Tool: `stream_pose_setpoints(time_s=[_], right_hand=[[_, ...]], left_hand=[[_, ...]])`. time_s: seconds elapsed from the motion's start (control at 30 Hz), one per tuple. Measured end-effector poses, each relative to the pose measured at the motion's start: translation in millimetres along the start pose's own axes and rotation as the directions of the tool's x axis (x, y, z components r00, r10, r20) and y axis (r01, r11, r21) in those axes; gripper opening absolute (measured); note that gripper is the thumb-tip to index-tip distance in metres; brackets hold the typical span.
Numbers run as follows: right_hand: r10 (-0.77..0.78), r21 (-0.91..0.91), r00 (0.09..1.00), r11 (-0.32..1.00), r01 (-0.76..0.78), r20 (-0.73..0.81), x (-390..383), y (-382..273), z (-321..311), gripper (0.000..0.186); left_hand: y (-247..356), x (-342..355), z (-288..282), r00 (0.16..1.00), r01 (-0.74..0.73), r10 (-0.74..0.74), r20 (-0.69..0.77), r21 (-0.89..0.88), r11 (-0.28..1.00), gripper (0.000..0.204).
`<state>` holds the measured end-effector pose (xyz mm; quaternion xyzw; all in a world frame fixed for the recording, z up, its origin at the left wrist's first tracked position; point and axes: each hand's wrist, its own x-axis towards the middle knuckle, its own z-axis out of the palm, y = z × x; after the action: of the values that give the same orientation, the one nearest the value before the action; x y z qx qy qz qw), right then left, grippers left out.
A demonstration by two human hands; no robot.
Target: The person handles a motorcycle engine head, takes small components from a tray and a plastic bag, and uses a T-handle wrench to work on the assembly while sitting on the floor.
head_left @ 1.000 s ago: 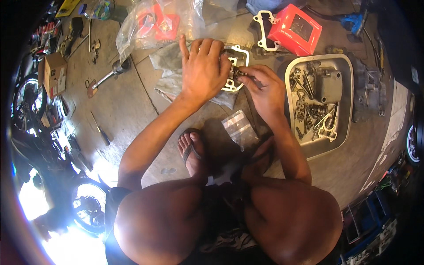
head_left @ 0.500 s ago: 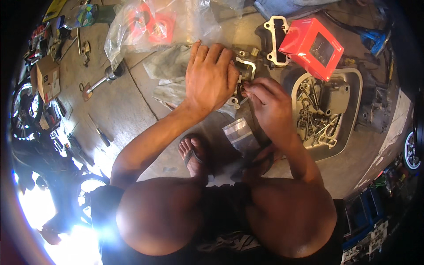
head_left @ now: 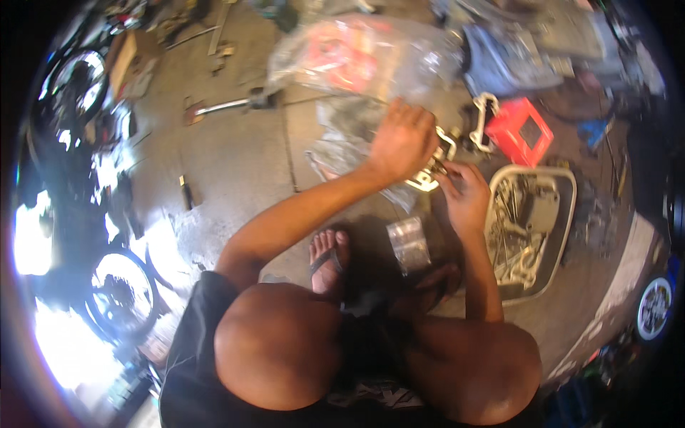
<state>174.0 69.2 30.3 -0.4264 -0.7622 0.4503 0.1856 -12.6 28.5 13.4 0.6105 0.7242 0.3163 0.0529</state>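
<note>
Looks like fingertip work at the metal part (head_left: 424, 183) between the hands: right hand (head_left: 467, 198) pinching a small dark piece (head_left: 440, 169), left hand (head_left: 404, 140) over it, grip hidden; next calls for steady alignment.

Two hands (head_left: 403, 141) (head_left: 467, 196), one white-rimmed metal part (head_left: 422, 184), one red box (head_left: 512, 128); one tray (head_left: 531, 171), one small pouch (head_left: 409, 246)

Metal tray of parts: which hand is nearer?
Right. The right hand is just left of the metal tray; the left hand lies farther left and higher in view.
</note>
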Motion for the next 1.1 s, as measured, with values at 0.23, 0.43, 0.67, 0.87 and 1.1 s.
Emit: stream_pose_setpoints(time_s=[0.23, 0.43, 0.67, 0.87, 1.1], right_hand=[[0.009, 0.178, 0.987, 0.984, 0.021, -0.163, -51, 14, 18, 0.022], [-0.156, 0.008, 0.985, 0.988, 0.156, 0.077, -96, -7, 19, 0.018], [-0.223, 0.03, 0.933, 0.974, 0.224, 0.283, -109, -31, 61, 0.028], [-0.172, 0.017, 0.943, 0.985, 0.174, 0.284, -83, -36, 94, 0.041], [-0.418, -0.157, 0.897, 0.885, 0.438, 0.143, -64, -12, 116, 0.027]], left_hand=[[-1, -17, -17, 0.983, 0.046, -0.103, -0.149, -0.348, 0.937, 0.019], [-25, -89, -56, 0.941, 0.214, -0.24, -0.239, -0.131, 0.968, 0.036], [-41, -167, -47, 0.906, 0.42, -0.424, 0.008, 0.121, 0.9, 0.034], [-40, -166, -32, 0.893, 0.423, -0.45, -0.012, -0.316, 0.849, 0.023], [-18, -179, -56, 0.835, 0.502, -0.521, 0.176, -0.632, 0.591, 0.019]])
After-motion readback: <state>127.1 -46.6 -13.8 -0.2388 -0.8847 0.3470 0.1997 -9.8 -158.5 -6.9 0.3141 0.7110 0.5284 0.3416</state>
